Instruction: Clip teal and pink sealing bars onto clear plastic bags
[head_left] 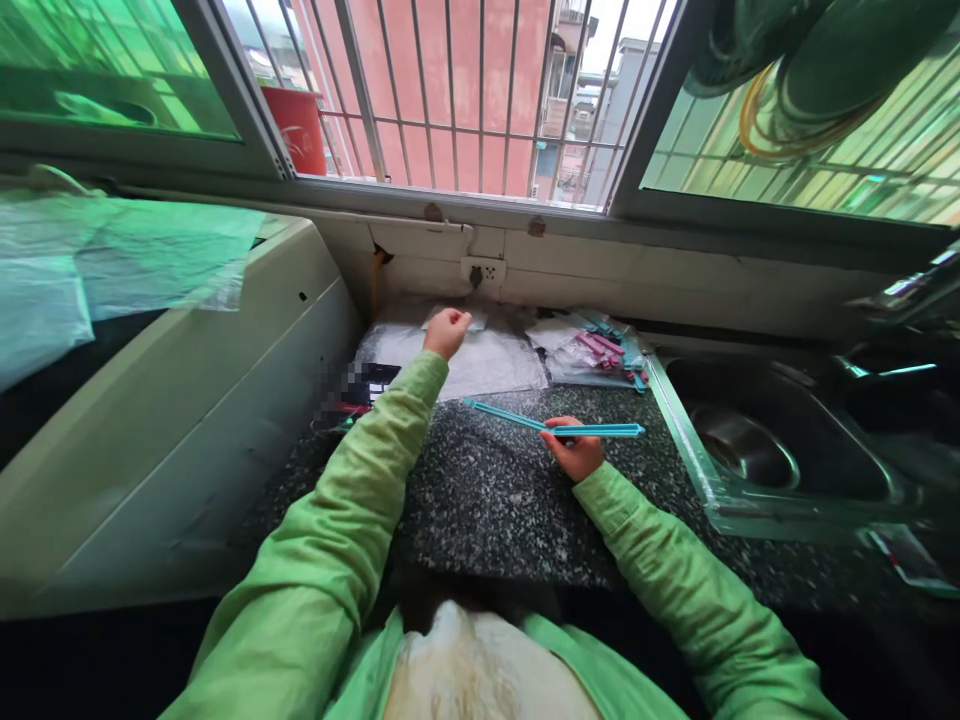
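Clip (600,431), blue and opened out, above speckled counter (487,500), pinched between fingers of right hand (576,458); fingers of left hand (446,336) curled together over clear plastic (499,365), cannot tell whether gripping any.

A long, slim, light-blue plastic strip (604,431) in two narrow sections, opened out into a wide, shallow bend, held near the bend by the right hand (576,450) above the speckled table (480,510). Its left section slants away; its right section lies level. Farther back, clear, wrinkled plastic sheeting (499,365) lies flat, the left hand (448,333) over it, fingers curled.
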